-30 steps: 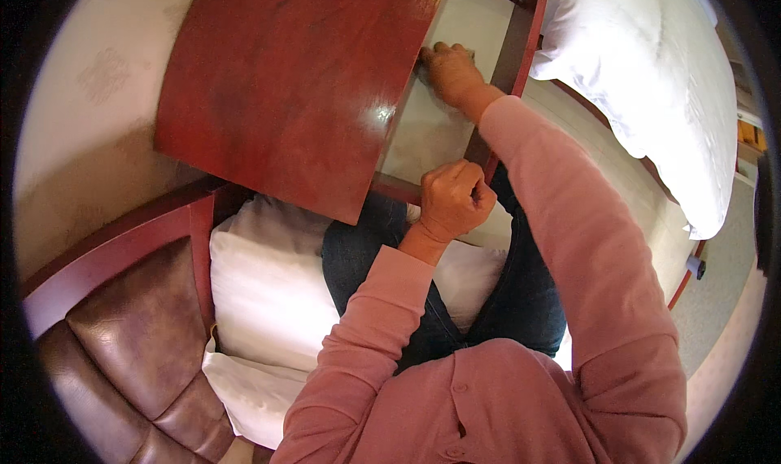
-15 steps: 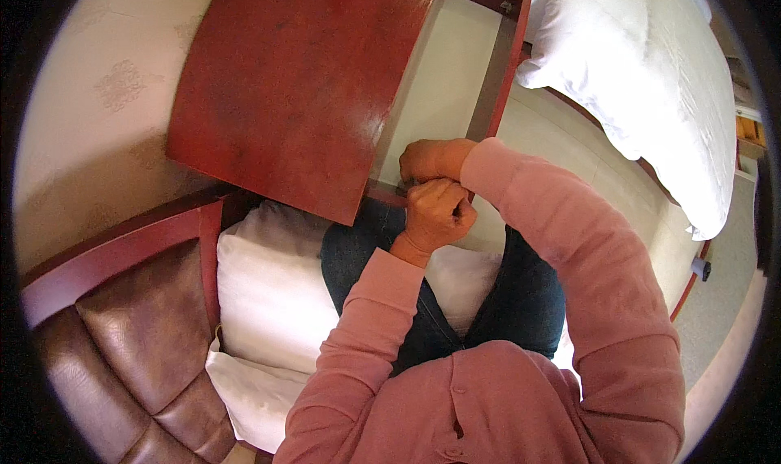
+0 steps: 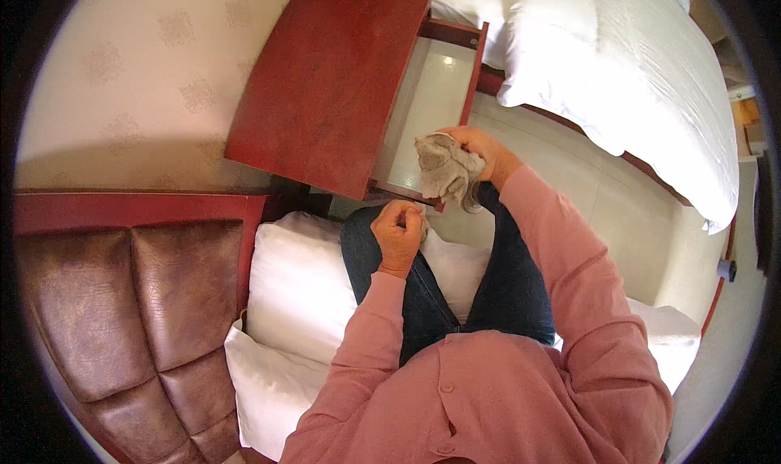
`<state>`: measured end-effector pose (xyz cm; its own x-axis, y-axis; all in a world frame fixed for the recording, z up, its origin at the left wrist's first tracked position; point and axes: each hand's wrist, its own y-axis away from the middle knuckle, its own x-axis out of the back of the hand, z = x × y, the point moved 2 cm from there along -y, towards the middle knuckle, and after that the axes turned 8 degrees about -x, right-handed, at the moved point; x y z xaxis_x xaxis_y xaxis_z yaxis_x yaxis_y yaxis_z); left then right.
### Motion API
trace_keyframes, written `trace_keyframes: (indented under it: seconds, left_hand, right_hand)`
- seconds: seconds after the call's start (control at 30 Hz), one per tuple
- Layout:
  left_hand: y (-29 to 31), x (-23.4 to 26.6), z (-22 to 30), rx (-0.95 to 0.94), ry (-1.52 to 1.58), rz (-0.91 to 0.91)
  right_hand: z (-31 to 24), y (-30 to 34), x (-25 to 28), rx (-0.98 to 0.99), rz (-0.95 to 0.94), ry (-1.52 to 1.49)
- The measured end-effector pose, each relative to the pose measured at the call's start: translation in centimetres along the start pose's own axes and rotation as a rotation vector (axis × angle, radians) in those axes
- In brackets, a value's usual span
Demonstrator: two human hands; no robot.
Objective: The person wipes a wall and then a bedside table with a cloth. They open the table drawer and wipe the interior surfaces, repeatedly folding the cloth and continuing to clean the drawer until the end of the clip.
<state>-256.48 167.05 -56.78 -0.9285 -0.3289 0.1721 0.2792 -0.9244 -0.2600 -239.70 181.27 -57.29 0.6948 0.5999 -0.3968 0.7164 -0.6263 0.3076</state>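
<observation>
My right hand is closed around a crumpled grey-beige cloth, which hangs in loose folds beside the front corner of an open drawer. The drawer has a pale bottom and slides out of a red-brown wooden nightstand. My left hand is curled shut above my left knee, just below the drawer's near edge. A small greyish bit shows beside its fingers, but what it grips is mostly hidden.
Left of me stands a brown padded leather headboard with a red wooden frame. White bedding lies under and beside my legs. Another bed with a white quilt is at the far right, beyond a pale tiled floor.
My hands, close together at the drawer's near end before, are now apart. The right has come up with the cloth in view; the left has moved toward my knee. The view has shifted.
</observation>
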Motion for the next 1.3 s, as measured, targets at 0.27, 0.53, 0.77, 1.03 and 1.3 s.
trace_keyframes:
  seconds: [0.27,0.53,0.77,1.03,1.3]
  left_hand:
    - [0.2,-2.1,6.0,0.191,0.308,-0.075]
    - [1.5,-2.1,9.2,0.336,0.321,-0.138]
    - [0.6,-0.9,10.1,0.283,0.302,-0.028]
    - [0.9,-1.6,10.3,0.041,-0.295,-0.213]
    - [1.7,-2.7,12.1,0.122,0.173,-0.282]
  right_hand:
    - [3.6,8.8,-4.4,-0.057,-0.143,-1.080]
    - [1.6,14.6,-6.5,0.035,-0.018,-1.091]
    - [1.2,17.3,-6.3,0.155,-0.099,-0.797]
    - [0.8,16.3,-7.1,0.129,0.189,-0.654]
    - [-1.1,14.9,-9.2,0.103,0.434,-0.277]
